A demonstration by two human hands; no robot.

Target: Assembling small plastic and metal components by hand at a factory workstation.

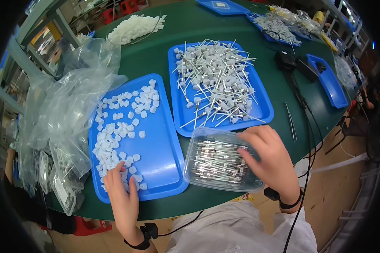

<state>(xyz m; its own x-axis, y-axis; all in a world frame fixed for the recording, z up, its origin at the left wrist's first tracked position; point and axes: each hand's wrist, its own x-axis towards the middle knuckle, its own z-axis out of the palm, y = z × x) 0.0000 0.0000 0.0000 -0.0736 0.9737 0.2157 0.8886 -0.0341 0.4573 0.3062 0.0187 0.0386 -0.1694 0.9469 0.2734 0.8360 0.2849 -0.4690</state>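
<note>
My left hand (121,196) reaches into the near end of a blue tray (158,158), its thumb and fingers apart among small white plastic caps (107,145). Whether a fingertip touches a cap is hard to tell. Over the right side of a clear plastic box (190,162) is my right hand (271,154), thumb and fingers parted. The box holds many thin metal-and-white rods (219,160) lying roughly side by side. Behind it, a second blue tray (179,114) carries a heap of rods with white caps on their ends (217,80).
Clear plastic bags (67,109) crowd the left edge. A pile of white caps (137,28) lies at the back. Tweezers (290,122), black cables (297,90) and a narrow blue tray (331,88) are on the right of the green table (150,55).
</note>
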